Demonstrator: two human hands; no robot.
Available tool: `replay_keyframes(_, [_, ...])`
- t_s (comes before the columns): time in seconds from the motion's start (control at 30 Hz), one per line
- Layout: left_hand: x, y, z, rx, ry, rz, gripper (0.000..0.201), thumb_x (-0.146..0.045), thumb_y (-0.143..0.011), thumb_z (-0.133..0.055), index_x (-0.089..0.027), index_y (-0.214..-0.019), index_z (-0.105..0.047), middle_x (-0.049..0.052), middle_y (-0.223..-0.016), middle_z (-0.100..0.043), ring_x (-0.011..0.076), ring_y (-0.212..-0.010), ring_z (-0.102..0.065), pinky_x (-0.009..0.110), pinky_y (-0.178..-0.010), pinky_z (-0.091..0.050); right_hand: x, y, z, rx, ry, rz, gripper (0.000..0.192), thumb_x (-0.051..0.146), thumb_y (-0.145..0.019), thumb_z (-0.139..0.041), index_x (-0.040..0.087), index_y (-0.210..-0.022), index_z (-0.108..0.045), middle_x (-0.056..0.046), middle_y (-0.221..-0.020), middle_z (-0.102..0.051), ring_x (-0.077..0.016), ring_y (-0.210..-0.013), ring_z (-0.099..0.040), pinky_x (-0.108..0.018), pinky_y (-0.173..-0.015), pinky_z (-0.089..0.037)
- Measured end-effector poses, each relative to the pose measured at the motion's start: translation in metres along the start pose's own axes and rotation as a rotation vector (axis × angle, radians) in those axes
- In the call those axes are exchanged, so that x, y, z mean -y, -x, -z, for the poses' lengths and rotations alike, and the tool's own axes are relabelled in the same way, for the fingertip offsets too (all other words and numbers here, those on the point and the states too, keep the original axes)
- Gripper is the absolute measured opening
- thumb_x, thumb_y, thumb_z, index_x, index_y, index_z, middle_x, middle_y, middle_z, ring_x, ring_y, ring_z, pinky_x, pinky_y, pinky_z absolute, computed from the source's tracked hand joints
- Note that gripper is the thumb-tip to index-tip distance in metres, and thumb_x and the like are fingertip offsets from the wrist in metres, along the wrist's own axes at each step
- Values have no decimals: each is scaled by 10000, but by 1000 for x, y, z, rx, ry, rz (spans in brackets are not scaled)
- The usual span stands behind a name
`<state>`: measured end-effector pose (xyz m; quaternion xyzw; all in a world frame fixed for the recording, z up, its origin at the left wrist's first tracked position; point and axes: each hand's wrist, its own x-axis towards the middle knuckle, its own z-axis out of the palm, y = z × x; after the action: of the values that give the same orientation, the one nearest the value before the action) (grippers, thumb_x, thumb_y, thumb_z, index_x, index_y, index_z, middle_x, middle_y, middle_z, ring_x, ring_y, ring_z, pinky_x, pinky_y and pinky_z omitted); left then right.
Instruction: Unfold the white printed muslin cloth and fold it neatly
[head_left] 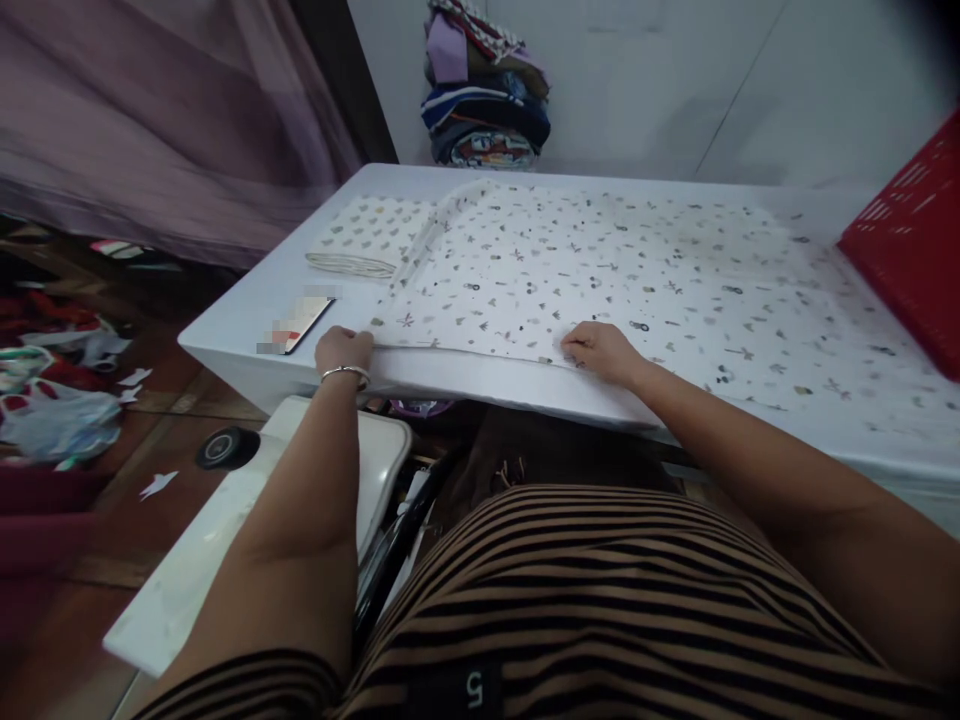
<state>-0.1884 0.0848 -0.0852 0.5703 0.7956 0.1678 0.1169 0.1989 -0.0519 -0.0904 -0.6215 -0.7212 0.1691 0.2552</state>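
Note:
A thin white cloth (pixel 517 285) with small scattered prints lies spread over the white-covered table (pixel 225 310). At the cloth's near left corner, my left hand (pixel 345 350) is closed on the edge, a bracelet round its wrist. Farther right along the same near edge, my right hand (pixel 600 350) pinches the cloth between thumb and fingers. The edge runs nearly straight between both hands, a little in from the table's front. Beside the cloth's left side rests a folded printed cloth (pixel 367 235). A phone (pixel 304 322) lies left of my left hand.
A red plastic basket (pixel 915 240) stands at the table's right end. Behind the table rises a stack of folded fabrics (pixel 487 100) against the wall. A white stool or board (pixel 202 540) is below on the left, near plastic bags (pixel 60 420) on the floor.

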Motion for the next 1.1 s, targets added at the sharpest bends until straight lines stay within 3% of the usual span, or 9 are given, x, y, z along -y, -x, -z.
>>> replay_keyframes(0.1, [2, -3, 0, -17, 134, 50, 216, -257, -742, -533, -113, -877, -621, 89, -752, -639, 221, -822, -594, 320, -700, -428, 9, -16, -10, 56, 33, 97, 185, 265, -821, -521, 205, -775, -691, -35, -846, -652, -179, -826, -568, -299, -761, -418])
replay_keyframes(0.23, [0, -3, 1, 63, 326, 199, 242, -260, -733, -548, -109, -911, -613, 27, -577, -580, 167, -636, -575, 282, -603, -435, 12, -29, -22, 94, 74, 170, 165, 312, -838, -545, 234, -844, -690, -51, -922, -630, -208, -911, -536, -319, -767, -414])
replay_keyframes(0.53, [-5, 5, 3, 62, 446, 275, 345, -261, -740, -541, -106, -1047, -560, -15, -601, -554, 90, -495, -491, 222, -506, -417, 13, -35, -23, 163, 185, 254, 202, 263, -893, -463, 211, -799, -634, -55, -882, -603, -192, -878, -522, -297, -712, -395])
replay_keyframes(0.83, [4, -2, 1, -20, 378, 230, 227, -224, -676, -555, -144, -880, -610, -16, -553, -542, 119, -491, -526, 227, -493, -425, 17, -38, -21, 145, 249, 200, 207, 265, -919, -376, 192, -830, -549, -74, -926, -596, -189, -873, -523, -299, -720, -407])
replay_keyframes(1.1, [16, -10, -6, -54, 296, 167, 256, -259, -671, -543, -147, -895, -598, -7, -625, -585, 131, -543, -552, 249, -544, -442, 21, -42, -18, 220, 240, 151, 213, 274, -922, -364, 199, -817, -533, -65, -907, -595, -179, -844, -531, -290, -683, -407])
